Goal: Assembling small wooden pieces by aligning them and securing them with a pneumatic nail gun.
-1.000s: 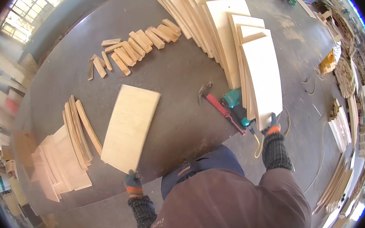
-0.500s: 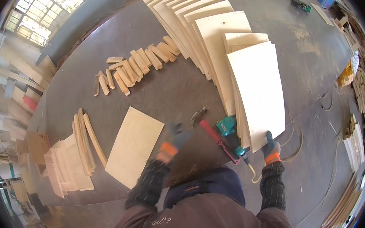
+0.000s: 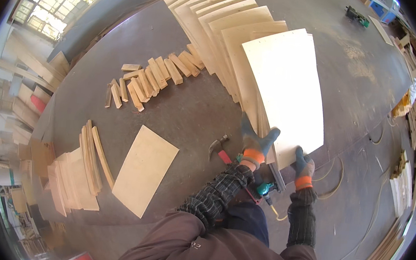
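A pale thin wooden board [image 3: 292, 95] lies uppermost on the near end of a fanned row of similar boards [image 3: 230, 48]. My right hand [image 3: 305, 164], in a grey and orange glove, grips its near edge. My left hand [image 3: 257, 143], gloved alike, is at its left corner with thumb and fingers spread wide; whether the thumb touches the board is hard to tell. Partly hidden under my left forearm are a hammer [image 3: 224, 156] with a red handle and a teal power tool [image 3: 264, 188].
One flat board [image 3: 145, 171] lies left of my arms, beside curved wooden strips [image 3: 101, 155] and thin sheets [image 3: 72, 182]. Short wood blocks [image 3: 148, 80] sit farther off. A yellowish cable [image 3: 334, 190] loops at right. A small green tool [image 3: 357, 17] stands far right.
My left hand has moved right, from beside the flat board to the fanned boards' near left corner. The top board has shifted left and away, with my right hand still at its edge.
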Demonstrator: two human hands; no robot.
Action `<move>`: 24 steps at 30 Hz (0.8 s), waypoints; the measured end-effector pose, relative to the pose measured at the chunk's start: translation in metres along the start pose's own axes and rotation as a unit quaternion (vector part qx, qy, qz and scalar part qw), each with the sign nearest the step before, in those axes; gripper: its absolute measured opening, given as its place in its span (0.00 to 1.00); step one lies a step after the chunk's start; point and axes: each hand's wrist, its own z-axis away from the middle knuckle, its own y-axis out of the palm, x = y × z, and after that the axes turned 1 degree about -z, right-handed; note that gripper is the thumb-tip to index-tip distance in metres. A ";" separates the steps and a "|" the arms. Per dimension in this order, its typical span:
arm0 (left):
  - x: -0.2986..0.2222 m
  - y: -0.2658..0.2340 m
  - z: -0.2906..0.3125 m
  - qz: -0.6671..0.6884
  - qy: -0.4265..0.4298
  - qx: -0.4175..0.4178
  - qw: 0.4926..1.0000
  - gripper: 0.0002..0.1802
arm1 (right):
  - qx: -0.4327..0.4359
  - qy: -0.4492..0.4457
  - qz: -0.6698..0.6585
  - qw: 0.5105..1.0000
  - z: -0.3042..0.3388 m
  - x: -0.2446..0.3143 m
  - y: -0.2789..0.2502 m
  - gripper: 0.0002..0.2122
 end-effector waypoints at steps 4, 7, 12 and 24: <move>0.012 0.004 -0.001 -0.010 -0.001 -0.015 1.000 0.70 | -0.106 -0.080 -0.016 0.991 -0.073 0.005 -0.082 0.22; 0.016 -0.005 -0.006 -0.063 -0.028 -0.001 0.998 0.72 | 0.119 -0.063 -0.201 0.970 -0.098 0.034 -0.067 0.23; 0.014 -0.013 -0.012 -0.071 -0.111 0.057 0.990 0.74 | 0.343 -0.047 -0.078 0.935 -0.174 0.029 -0.090 0.29; 0.062 -0.006 -0.014 -0.015 0.024 0.050 0.998 0.77 | 0.333 -0.049 0.036 0.941 -0.226 0.020 -0.089 0.17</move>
